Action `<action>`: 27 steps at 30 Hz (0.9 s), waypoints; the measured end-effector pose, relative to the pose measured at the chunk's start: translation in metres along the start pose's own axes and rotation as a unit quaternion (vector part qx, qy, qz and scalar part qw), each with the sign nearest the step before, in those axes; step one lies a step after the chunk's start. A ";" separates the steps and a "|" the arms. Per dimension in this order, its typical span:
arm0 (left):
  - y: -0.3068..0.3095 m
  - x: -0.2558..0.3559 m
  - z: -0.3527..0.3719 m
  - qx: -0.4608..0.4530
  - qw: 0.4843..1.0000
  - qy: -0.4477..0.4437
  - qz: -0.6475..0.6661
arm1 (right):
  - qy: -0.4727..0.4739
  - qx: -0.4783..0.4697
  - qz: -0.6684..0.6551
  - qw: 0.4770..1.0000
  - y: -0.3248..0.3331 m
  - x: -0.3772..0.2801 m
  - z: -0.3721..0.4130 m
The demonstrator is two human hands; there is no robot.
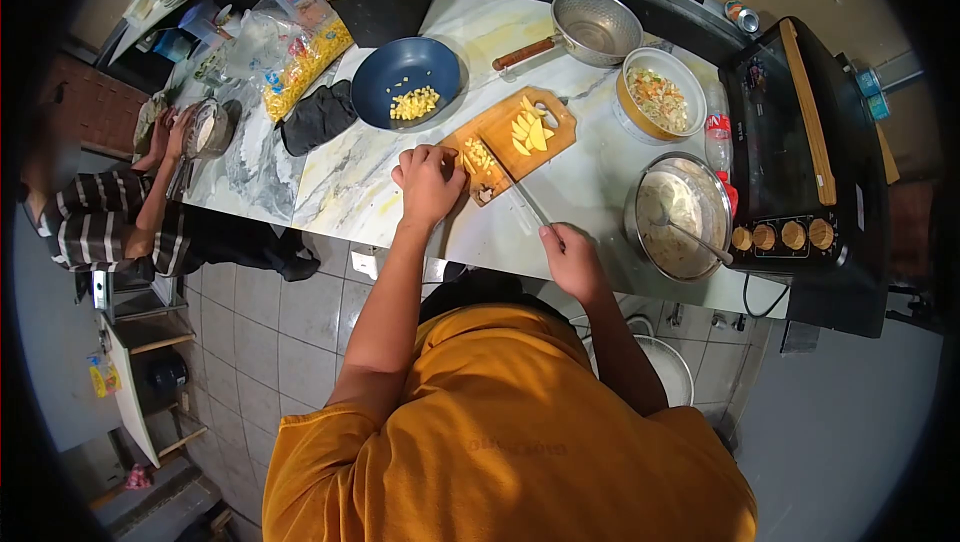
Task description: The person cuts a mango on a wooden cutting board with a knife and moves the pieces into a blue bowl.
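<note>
Two hands work at the light-brown wooden cutting board (500, 127) on the white marble counter (340, 192). Your left hand (428, 184), fingers curled, pins down the pale yellow diced pieces (480, 155) at the board's near-left end. Your right hand (570, 257) is clenched round the handle of the silver-bladed kitchen knife (525, 200), blade angled toward those pieces, tip just beside them. Yellow slices (530, 132) lie mid-board. Round dark-blue pan (385, 67) holding more yellow cubes sits just beyond. Round metal bowl of creamy batter (712, 190) is right of the knife. Another person's hands (172, 132) touch a small metal bowl (210, 127) far left.
</note>
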State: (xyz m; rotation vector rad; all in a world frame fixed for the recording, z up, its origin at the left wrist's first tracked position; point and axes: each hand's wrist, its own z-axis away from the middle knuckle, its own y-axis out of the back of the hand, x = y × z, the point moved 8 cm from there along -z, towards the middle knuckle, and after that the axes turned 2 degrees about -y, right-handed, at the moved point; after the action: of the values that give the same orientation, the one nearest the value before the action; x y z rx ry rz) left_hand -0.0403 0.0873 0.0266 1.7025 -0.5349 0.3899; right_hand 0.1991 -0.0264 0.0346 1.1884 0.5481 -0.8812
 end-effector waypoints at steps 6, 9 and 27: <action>0.003 0.005 0.001 0.026 1.000 -0.014 0.005 | 0.003 0.006 -0.012 1.000 0.002 0.005 -0.001; 0.003 0.019 0.004 0.032 0.999 -0.018 -0.023 | 0.001 0.011 -0.005 1.000 0.002 0.007 -0.003; 0.000 0.015 0.012 0.067 0.995 0.039 -0.070 | 0.001 0.001 -0.015 1.000 0.000 0.004 -0.002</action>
State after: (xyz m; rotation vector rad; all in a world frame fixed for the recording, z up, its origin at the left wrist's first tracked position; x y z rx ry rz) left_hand -0.0276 0.0739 0.0321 1.8346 -0.3373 0.3968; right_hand 0.2020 -0.0259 0.0310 1.1855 0.5681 -0.9075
